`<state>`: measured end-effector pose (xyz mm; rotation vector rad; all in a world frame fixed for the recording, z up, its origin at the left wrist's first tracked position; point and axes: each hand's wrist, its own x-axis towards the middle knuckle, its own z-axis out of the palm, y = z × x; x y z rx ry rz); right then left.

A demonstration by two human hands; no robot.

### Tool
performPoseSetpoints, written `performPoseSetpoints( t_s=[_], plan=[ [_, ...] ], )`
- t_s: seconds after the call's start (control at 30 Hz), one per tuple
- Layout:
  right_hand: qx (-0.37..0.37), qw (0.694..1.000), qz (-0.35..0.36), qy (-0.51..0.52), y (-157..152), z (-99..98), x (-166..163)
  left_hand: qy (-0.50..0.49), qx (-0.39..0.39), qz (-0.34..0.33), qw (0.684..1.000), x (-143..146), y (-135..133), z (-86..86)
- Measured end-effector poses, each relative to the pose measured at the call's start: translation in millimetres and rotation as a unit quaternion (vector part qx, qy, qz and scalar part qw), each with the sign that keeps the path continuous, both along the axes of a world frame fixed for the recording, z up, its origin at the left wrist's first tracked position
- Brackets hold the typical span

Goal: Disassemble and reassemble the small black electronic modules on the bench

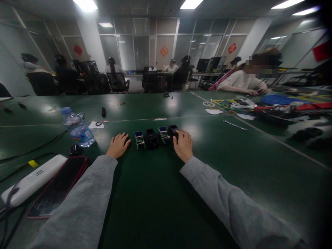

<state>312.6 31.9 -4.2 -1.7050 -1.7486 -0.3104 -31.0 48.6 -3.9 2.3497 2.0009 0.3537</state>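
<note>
Two green circuit boards with small screens and two black plastic casings stand in a row on the green table. From the left come a circuit board [140, 141], a black casing [151, 139], another circuit board [164, 135] and another black casing [172, 129]. My right hand [184, 144] has its thumb and fingers on the rightmost casing and covers part of it. Left of the row, my left hand [118, 145] lies low over the table with fingers stretched out. A dark shape shows between its thumb and forefinger; I cannot make out what it is.
Left of me are a water bottle [79, 129], a white power bank [36, 178], a red-edged phone [61, 186] and black cables [33, 151]. Tweezers [235, 125] and a cable pile [233, 103] lie right. A person [238, 81] leans on the table there.
</note>
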Motion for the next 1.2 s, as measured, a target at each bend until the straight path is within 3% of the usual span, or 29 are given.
performPoseSetpoints(
  t_s=[0.2, 0.73, 1.2],
  plan=[
    [0.034, 0.998, 0.036, -0.025, -8.4, 9.7, -6.4, -0.001, 0.005, -0.006, 1.0, -1.3, 1.8, -1.8],
    [0.025, 0.997, 0.046, -0.05, -15.0, 14.8, -10.8, 0.006, 0.003, -0.004, 1.0, -2.1, 2.4, -2.6],
    [0.04, 0.999, 0.01, 0.032, -2.7, 4.7, -2.2, 0.015, -0.002, 0.0, 1.0, 0.0, 0.6, 0.1]
  ],
)
